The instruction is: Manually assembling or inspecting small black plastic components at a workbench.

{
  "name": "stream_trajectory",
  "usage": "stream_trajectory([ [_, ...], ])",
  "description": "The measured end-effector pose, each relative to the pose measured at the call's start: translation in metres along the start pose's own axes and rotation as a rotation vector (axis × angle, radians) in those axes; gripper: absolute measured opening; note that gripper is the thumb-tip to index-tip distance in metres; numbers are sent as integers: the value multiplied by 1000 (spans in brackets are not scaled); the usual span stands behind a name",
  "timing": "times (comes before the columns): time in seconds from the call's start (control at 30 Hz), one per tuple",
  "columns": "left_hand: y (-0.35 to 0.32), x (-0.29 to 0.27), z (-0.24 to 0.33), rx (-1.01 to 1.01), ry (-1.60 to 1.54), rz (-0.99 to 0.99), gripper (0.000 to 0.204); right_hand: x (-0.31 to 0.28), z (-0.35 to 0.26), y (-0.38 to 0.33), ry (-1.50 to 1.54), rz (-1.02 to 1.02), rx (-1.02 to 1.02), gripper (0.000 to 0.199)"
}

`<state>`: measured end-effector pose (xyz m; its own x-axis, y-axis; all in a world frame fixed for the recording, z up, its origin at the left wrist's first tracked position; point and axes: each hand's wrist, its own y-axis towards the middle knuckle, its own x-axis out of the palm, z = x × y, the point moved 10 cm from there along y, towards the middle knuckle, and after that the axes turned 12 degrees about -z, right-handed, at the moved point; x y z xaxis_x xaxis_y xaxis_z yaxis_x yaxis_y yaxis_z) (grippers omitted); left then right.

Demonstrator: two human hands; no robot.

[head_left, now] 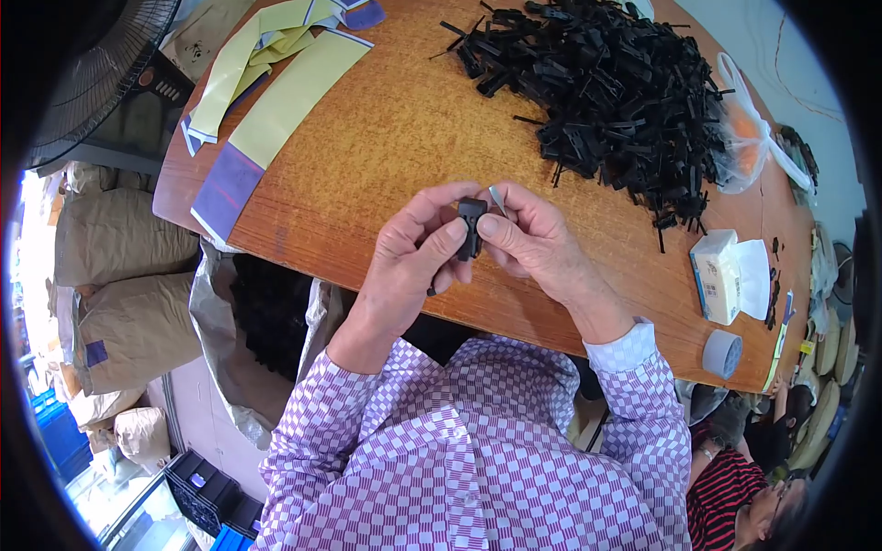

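Observation:
My left hand [409, 241] is closed round a small black plastic part [472, 220], holding it upright above the near edge of the wooden table [395, 119]. A thin dark end of something pokes out below the left fingers. Opposite it, my right hand [533, 241] is closed, its thumb pressed against the side of the part. A small shiny metal blade [497, 196] sticks out between the right fingers; its other end is hidden. Farther back on the right lies a big heap of similar black plastic parts [606, 83].
Yellow and purple strips [294, 101] lie at the far left. A tissue pack [717, 275], a roll of tape [722, 354] and a clear plastic bag [742, 138] are on the right. Below the table's left edge hangs an open sack [216, 340] of black pieces. Another person [735, 496] sits at lower right.

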<state>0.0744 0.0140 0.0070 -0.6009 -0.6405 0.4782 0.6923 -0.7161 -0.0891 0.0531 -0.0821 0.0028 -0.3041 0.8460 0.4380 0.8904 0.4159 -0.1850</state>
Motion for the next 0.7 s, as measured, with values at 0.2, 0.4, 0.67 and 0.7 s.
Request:
stream_trajectory([
  [0.2, -3, 6, 10, 39, 298, -124, 40, 8, -11, 6, -216, -4, -85, 14],
  [0.4, -9, -7, 10, 76, 406, -63, 41, 18, -3, 9, -380, 62, 3, 21],
  [0.67, -16, -21, 18, 115, 382, -2, 32, 27, 5, 16, -509, 102, 93, 21],
  [0.7, -16, -21, 19, 118, 382, -2, 32, 29, 1, 18, -598, 105, 57, 20],
])
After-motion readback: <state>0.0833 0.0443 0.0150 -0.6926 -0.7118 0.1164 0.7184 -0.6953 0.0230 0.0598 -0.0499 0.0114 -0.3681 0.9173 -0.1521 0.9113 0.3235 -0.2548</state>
